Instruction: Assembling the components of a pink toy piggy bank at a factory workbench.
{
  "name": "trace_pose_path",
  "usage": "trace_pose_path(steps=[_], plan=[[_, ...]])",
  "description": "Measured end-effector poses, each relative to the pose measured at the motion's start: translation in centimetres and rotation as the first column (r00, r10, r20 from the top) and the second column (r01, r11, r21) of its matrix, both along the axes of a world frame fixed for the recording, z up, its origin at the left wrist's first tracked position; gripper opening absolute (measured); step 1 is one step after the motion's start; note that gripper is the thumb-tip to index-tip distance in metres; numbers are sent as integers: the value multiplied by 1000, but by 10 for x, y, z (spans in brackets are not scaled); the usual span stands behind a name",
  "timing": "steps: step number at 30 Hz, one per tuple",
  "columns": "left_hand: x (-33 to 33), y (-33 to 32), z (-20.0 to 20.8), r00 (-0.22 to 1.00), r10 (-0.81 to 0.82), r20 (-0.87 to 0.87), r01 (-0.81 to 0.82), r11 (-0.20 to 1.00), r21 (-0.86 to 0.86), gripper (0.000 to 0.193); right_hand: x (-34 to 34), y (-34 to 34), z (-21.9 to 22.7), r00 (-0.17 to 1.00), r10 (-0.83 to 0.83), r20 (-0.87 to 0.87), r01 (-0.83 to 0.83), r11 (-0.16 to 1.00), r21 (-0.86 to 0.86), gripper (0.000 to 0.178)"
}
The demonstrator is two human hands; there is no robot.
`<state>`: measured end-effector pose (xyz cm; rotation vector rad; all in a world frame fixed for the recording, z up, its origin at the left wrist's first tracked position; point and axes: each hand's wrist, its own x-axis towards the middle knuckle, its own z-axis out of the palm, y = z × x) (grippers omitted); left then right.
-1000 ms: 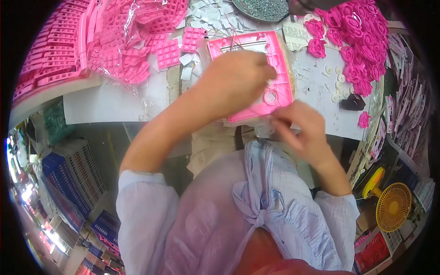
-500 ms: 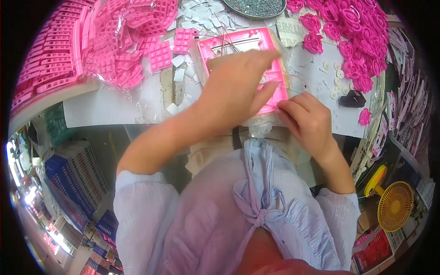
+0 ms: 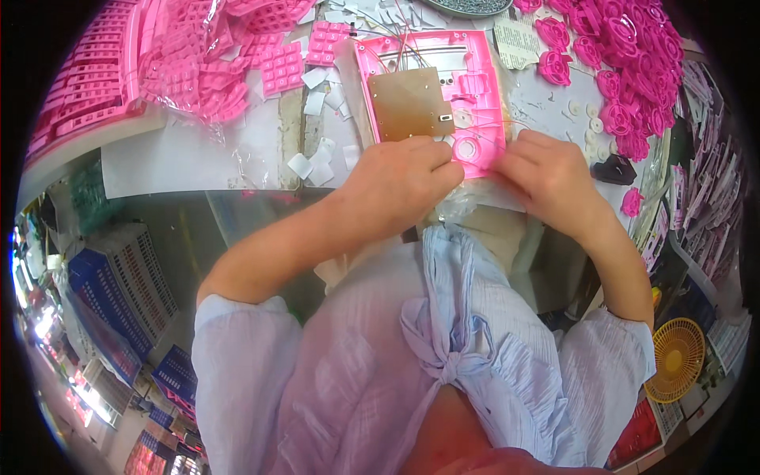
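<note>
A pink plastic casing (image 3: 497,103) lies with its hollow inside facing up at the table's front edge. Inside it sits a brown circuit board (image 3: 404,103), with thin wires (image 3: 402,36) rising from its far end. My left hand (image 3: 408,178) is closed at the board's near edge, fingertips pressed together beside a round ring in the casing. Closed at the casing's near right corner is my right hand (image 3: 550,180), with a thin reddish wire (image 3: 513,124) running close to its fingers. What either hand pinches is hidden.
Pink keypads (image 3: 281,70) and pink moulded parts (image 3: 79,87) pile up at left. White paper pieces (image 3: 321,162) lie beside the casing. A tray of small screws (image 3: 475,6) stands at the back. At right are pink rose-shaped parts (image 3: 625,47), white discs (image 3: 595,125) and a black block (image 3: 613,169).
My left hand has come down from over the casing to its near end, uncovering the circuit board. My right hand has shifted slightly right. The casing appears higher in the view.
</note>
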<state>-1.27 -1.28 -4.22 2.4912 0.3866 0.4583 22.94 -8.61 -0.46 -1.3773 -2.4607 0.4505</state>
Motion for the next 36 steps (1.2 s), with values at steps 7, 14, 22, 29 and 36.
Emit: trace_pose_path(steps=[7, 14, 22, 29, 36], plan=[[-9, 13, 0, 996, -82, -25, 83, 996, 34, 17, -10, -4, -31, 960, 31, -279, 32, 975, 220, 24], [-10, 11, 0, 985, -153, -75, 163, 974, 160, 49, -20, -51, -36, 980, -198, -15, 197, 961, 194, 59], [-5, 7, 8, 962, -187, -201, 222, 961, 167, 50, -38, -57, 16, 830, -35, 557, 231, 930, -286, 62], [-6, 4, 5, 985, -130, -112, 149, 973, 176, 44, -39, 77, 2, 871, -474, -132, 461, 880, -118, 27], [-1, 57, 27, 904, 425, 51, -370, 836, -405, 21, -53, 120, -28, 901, -433, -18, 434, 900, 33, 23]])
